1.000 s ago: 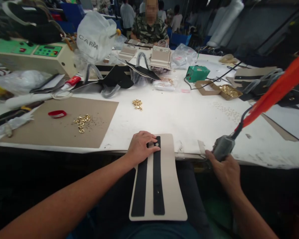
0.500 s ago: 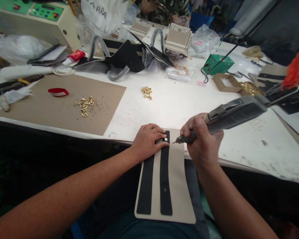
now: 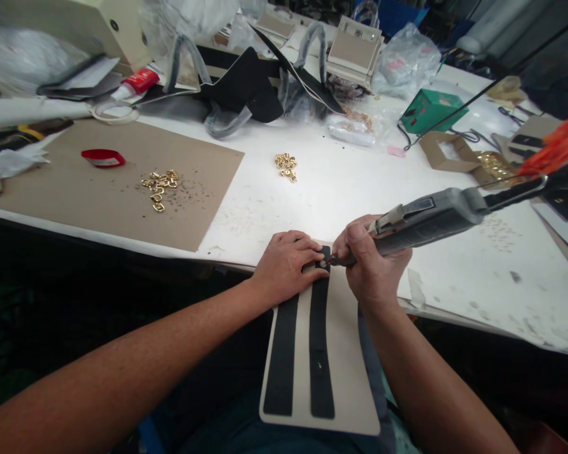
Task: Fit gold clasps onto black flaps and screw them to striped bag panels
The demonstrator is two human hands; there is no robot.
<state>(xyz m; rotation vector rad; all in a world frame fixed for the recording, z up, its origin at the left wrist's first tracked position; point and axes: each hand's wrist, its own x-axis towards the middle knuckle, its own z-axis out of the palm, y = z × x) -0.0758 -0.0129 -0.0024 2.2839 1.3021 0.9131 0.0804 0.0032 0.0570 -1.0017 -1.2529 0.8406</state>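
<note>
A beige panel [image 3: 353, 378] with two black strips [image 3: 320, 334] on it reaches from the table edge over my lap. My left hand [image 3: 286, 265] lies on its upper end, fingers stretched and the thumb apart, around a small round metal fastener [image 3: 322, 264] on the right strip. My right hand [image 3: 378, 271] is wrapped round a grey electric screwdriver [image 3: 430, 217], which is tilted with its tip at the fastener. Whether the tip touches it, I cannot tell. A small shiny fleck shows lower on the same strip.
Gold metal pieces lie in one pile [image 3: 285, 166] on the white table and another [image 3: 159, 186] on a brown board [image 3: 208, 167], near a red oval item [image 3: 103, 158]. Black bag parts [image 3: 246, 88], a green box [image 3: 430, 110] and open cartons [image 3: 447, 151] stand farther back.
The screwdriver in my right hand has moved left, its tip now at the fastener instead of right of it. My left hand stays on the panel. The view has shifted slightly.
</note>
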